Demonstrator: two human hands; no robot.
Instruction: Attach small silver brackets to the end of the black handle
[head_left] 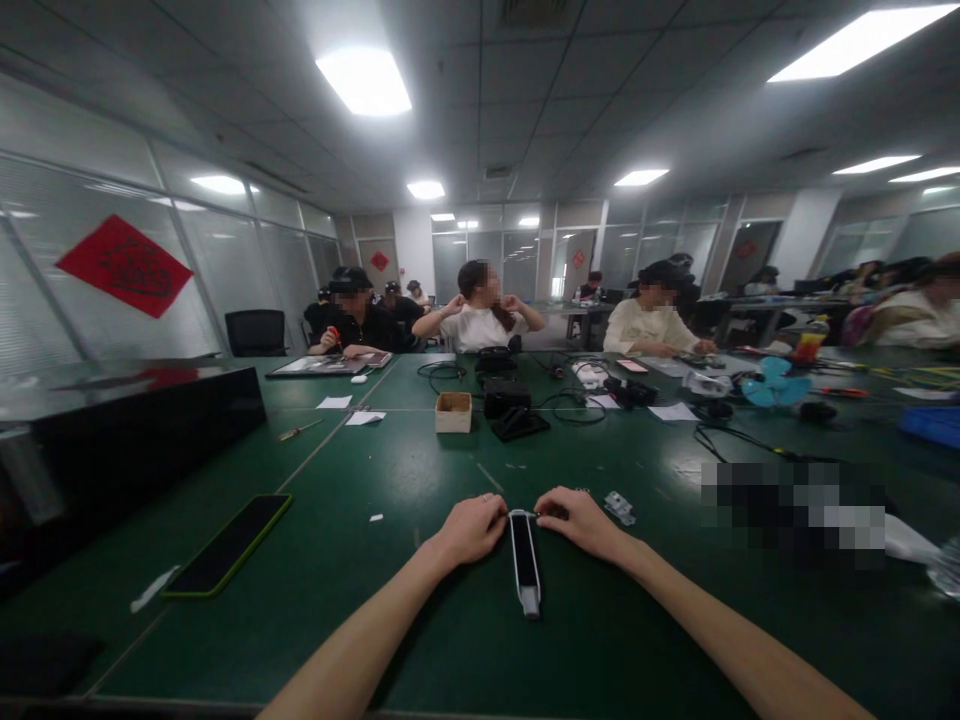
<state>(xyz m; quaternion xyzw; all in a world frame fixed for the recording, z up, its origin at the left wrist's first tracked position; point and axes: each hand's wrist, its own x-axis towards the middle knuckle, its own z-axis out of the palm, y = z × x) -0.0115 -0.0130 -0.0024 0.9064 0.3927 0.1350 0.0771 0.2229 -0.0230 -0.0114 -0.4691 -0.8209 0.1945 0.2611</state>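
Observation:
A slim white device with a long black face, much like a scanning pen, lies on the green table in front of me. Its narrow tip points toward me. My left hand rests close to the upper left of the device, fingers curled together. On the other side, my right hand has its thumb and fingers bent toward the device's top end. What either set of fingertips holds, if anything, is too small to make out. Just beyond my right hand sits a small clear plastic piece.
A phone in a green case lies at left, with a screwdriver farther back. Ahead are a small open box and black equipment. A blue fan and cables stand at right. Several people sit across the table.

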